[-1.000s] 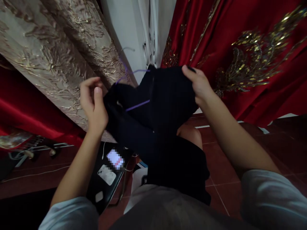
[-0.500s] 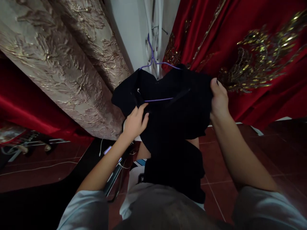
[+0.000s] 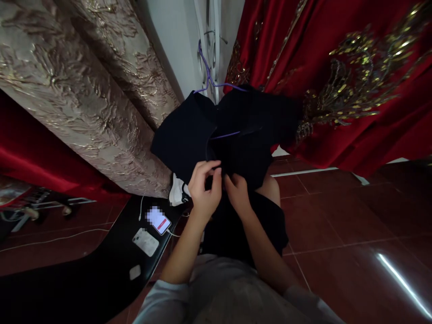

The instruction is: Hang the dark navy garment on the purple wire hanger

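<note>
Far left: red drape (image 3: 30,148) low against the floor, then a wide band of gold-embroidered beige fabric (image 3: 84,99) slanting down toward the centre. Below it a dark bench (image 3: 84,279) carries a lit phone (image 3: 159,220), a second phone face-down in a pale case (image 3: 145,241), and a small white item (image 3: 135,272); a white cable runs off the lit phone.

Centre: black garment (image 3: 189,135) hangs on a purple hanger (image 3: 206,72), its hook caught on the white ironwork (image 3: 211,27) above. The garment's lower part drops in front of the person's lap and knee.

Left hand (image 3: 204,189) at the garment's front opening, just below the hanger bar; thumb and forefinger pressed together on a fold of the black cloth, so its grip is a pinch. Right hand (image 3: 239,193) just beside it, fingertips curled onto the same edge; its grip also looks pinched on the cloth, though the fingertips are partly hidden against the dark fabric. Whether a button or fastener sits between them cannot be told.

Judgement: the step is closing or straightening the front. To do it well, keep both edges level, work close to the fastening point, and pull lightly so the shoulders stay seated on the hanger.

Right: red gown with gold beading (image 3: 354,81) hangs well clear, over glossy red floor tiles (image 3: 354,234).
</note>
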Action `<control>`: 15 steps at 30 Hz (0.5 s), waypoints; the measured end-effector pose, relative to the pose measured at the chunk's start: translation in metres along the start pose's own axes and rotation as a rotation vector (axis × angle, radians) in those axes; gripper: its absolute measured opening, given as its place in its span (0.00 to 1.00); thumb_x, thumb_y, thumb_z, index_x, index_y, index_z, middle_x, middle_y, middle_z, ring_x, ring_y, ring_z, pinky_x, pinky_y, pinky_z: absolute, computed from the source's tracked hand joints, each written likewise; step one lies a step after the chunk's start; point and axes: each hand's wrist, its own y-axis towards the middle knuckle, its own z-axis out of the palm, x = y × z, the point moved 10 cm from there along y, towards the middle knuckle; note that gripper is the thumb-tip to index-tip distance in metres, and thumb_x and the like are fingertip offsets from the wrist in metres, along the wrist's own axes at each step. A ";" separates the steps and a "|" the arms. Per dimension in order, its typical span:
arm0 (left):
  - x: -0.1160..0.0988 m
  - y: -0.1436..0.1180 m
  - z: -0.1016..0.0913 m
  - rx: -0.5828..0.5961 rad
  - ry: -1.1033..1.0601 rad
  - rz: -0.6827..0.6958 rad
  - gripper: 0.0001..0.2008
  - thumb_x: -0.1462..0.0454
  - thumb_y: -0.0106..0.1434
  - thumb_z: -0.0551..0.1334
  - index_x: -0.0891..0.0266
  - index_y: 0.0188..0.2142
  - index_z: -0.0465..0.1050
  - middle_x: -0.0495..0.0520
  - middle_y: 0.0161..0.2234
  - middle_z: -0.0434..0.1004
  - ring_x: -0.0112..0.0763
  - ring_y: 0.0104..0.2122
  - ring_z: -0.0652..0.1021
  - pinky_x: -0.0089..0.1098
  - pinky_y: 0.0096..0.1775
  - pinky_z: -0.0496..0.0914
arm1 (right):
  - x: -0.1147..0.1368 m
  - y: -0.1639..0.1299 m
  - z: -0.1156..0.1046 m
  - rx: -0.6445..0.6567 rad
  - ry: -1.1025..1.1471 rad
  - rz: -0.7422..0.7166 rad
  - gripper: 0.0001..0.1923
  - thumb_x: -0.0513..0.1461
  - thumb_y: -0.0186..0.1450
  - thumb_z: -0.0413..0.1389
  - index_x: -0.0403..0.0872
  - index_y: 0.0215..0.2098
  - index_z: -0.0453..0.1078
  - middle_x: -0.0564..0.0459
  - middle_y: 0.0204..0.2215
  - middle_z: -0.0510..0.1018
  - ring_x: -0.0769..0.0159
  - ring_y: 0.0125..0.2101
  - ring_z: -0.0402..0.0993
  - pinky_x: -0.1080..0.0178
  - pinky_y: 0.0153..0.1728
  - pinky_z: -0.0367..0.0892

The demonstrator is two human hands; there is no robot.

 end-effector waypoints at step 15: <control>0.075 -0.058 -0.001 0.069 -0.101 -0.326 0.03 0.65 0.68 0.63 0.61 0.40 0.76 0.52 0.35 0.74 0.32 0.36 0.78 0.32 0.40 0.75 | 0.018 -0.028 0.018 0.225 0.309 0.041 0.20 0.55 0.64 0.62 0.47 0.28 0.74 0.57 0.17 0.68 0.71 0.19 0.61 0.65 0.24 0.57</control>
